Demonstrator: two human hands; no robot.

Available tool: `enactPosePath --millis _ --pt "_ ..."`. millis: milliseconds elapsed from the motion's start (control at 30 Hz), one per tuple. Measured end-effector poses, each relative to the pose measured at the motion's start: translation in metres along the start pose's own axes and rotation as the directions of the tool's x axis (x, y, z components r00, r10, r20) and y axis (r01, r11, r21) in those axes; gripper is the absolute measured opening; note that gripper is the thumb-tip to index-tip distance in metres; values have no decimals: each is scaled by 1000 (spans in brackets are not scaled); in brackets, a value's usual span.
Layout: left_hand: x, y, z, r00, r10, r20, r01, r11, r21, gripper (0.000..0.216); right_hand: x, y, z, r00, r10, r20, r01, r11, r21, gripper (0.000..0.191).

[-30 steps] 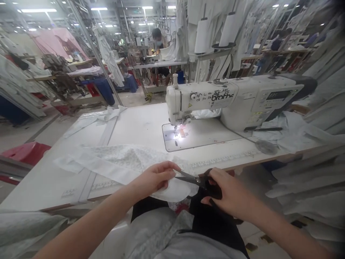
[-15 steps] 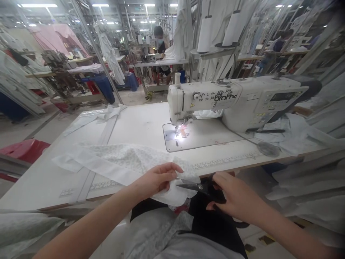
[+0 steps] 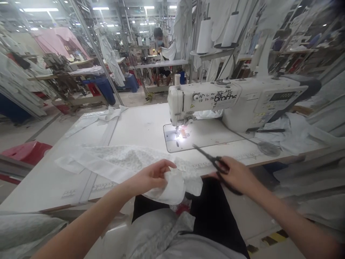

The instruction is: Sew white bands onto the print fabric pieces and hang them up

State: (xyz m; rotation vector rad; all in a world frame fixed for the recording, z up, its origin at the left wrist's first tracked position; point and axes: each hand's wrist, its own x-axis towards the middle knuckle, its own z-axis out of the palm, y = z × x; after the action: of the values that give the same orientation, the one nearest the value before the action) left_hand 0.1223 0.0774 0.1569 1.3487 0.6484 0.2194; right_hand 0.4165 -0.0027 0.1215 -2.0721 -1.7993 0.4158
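Cloth (image 3: 126, 158), white, mostly on table (image 3: 142, 124); left hand (image 3: 152, 176) pinches its 4 o'clock end. Right hand (image 3: 237, 175), apart, grips scissors (image 3: 215, 160) at cloth's 3 o'clock. Sewing machine (image 3: 239, 104) at 2 blocks view behind; thread cones (image 3: 205, 37) at 1, fabric scrap (image 3: 110, 114) at 11.

Garment wkshop: sewing mach. (image 3: 242, 96), thread cones (image 3: 205, 36), prob. more machs (image 3: 55, 62) behind.

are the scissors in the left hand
No, the right hand holds the scissors, while the left hand holds the white cloth.
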Motion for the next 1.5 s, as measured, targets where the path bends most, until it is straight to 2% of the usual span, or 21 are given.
enactPosePath --millis 167,233,300,367,433,533,600,667,767,800,867,900,967,1033,1100,1167,1233,1300,1400,1433,1500 --pt "-8 -4 -4 973 130 -190 -48 921 386 36 58 42 -15 985 47 -166 -67 991 -115 32" --pt "-6 -11 -3 933 223 -282 -30 830 556 38 61 34 -15 976 13 -217 -41 991 -124 30" --pt "-3 -18 -1 887 330 -323 -22 729 684 43 50 8 -10 966 -89 -242 73 994 -77 27" --pt "0 -23 2 846 426 -319 -58 669 741 44 30 -30 0 936 -271 -222 302 946 119 24" --pt "2 -23 8 826 483 -290 -119 653 748 42 11 -67 12 904 -392 -169 425 791 440 25" --pt "3 -20 18 828 512 -229 -191 641 744 45 -5 -101 24 914 -380 -143 355 577 736 12" --pt "2 -16 23 797 569 -205 -227 596 770 47 -8 -107 27 939 -329 -99 261 497 828 16" --pt "1 -12 27 686 707 -173 -253 455 853 48 -10 -106 27 947 -320 -14 160 435 886 17" --pt "0 -6 27 421 904 72 -218 24 976 41 -15 -102 24 944 -321 79 41 349 936 20" --pt "1 -3 27 362 915 181 -199 -114 973 38 -18 -101 24 947 -310 84 27 336 941 20" --pt "4 0 26 326 887 328 -210 -270 940 34 -22 -100 26 964 -260 52 41 339 940 19" --pt "6 2 27 352 871 343 -246 -268 932 34 -24 -100 27 973 -230 21 63 349 935 16" --pt "9 6 30 462 842 278 -365 -105 925 29 -26 -97 26 980 -191 -55 127 391 912 11" --pt "7 10 38 605 788 113 -454 224 862 21 -30 -95 20 971 -200 -134 216 475 853 8" --pt "-1 16 52 740 670 -56 -470 575 670 12 -36 -95 6 950 -261 -171 289 532 796 4" --pt "-16 23 70 837 535 -118 -456 800 389 5 -43 -97 -12 915 -379 -137 315 459 831 6" --pt "-31 27 89 877 479 -39 -473 875 104 4 -49 -102 -25 851 -522 -63 240 280 929 11" --pt "-40 27 104 885 461 67 -452 885 -115 5 -49 -105 -25 778 -624 73 49 175 983 25" --pt "-40 14 110 952 301 58 -282 934 -218 5 -38 -101 -4 692 -640 333 -225 247 942 43" --pt "-38 7 107 971 239 -12 -237 955 -176 5 -34 -98 5 712 -596 371 -246 282 927 42" --pt "-33 -6 98 942 221 -252 -222 975 26 7 -30 -94 21 846 -425 322 -188 327 926 32"
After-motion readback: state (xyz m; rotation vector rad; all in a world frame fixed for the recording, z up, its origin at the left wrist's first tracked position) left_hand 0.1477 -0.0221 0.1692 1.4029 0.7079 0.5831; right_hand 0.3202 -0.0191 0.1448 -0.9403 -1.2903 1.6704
